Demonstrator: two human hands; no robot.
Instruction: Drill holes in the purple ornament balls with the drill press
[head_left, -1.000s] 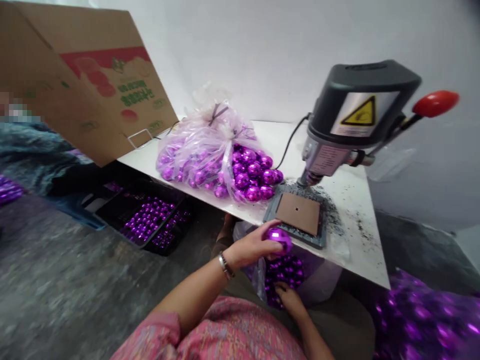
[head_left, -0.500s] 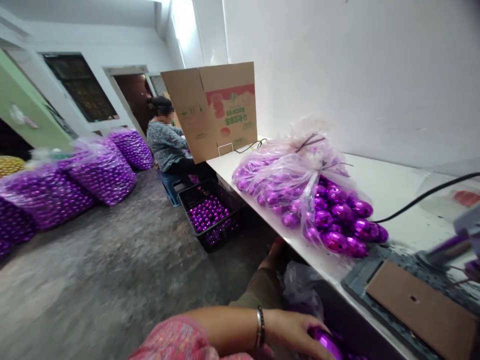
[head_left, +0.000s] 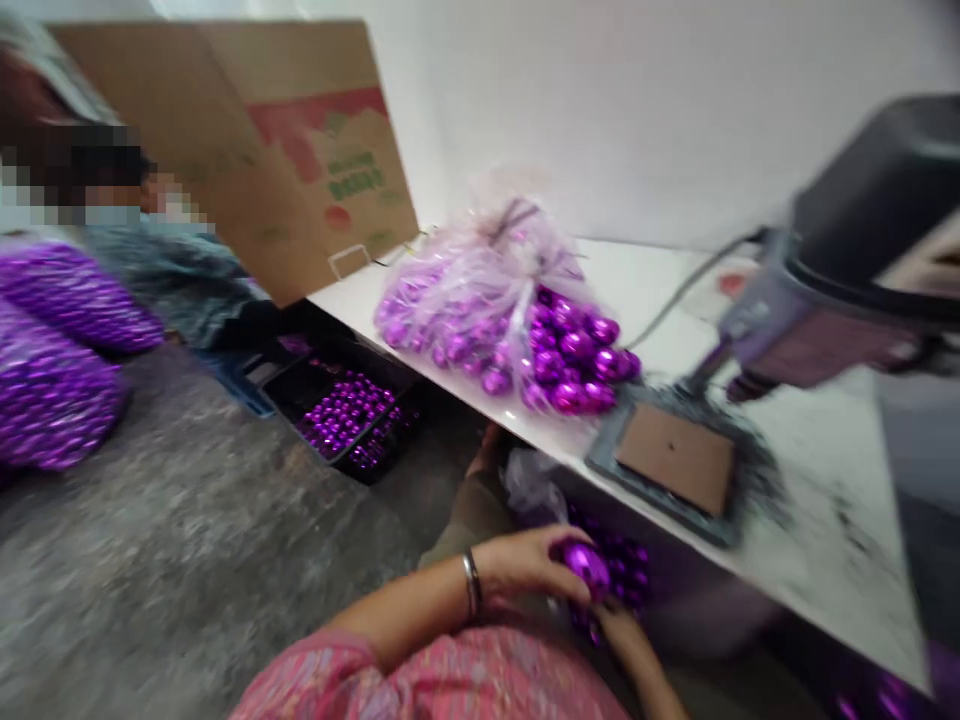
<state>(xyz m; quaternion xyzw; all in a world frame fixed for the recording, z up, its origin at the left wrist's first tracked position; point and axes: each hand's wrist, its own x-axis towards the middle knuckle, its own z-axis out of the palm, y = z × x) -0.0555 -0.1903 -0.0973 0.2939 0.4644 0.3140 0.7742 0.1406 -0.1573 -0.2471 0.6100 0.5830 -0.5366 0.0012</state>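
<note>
My left hand [head_left: 529, 568], with a bracelet at the wrist, is closed around a shiny purple ball [head_left: 587, 570] low in front of my body, below the table edge. Just under that ball is my right hand [head_left: 621, 622], its fingers blurred and partly hidden, so their grip is unclear. More purple balls [head_left: 630, 568] lie behind and beneath both hands. On the white table a clear plastic bag [head_left: 480, 300] holds many purple balls, some spilling from its open side. Right of it stands a drill press [head_left: 787, 330] over a base with a brown board [head_left: 675, 455].
A large cardboard box [head_left: 300, 150] stands at the table's far end, beside a seated person [head_left: 172, 270] in a patterned top. A black crate [head_left: 352, 430] of purple balls sits on the floor. Big filled bags [head_left: 52, 380] stand at the left. A cable [head_left: 682, 290] runs to the drill.
My view has swung right and down, bringing the drill press into sight. My right hand has come into view near the ball, which stays in my left hand.
</note>
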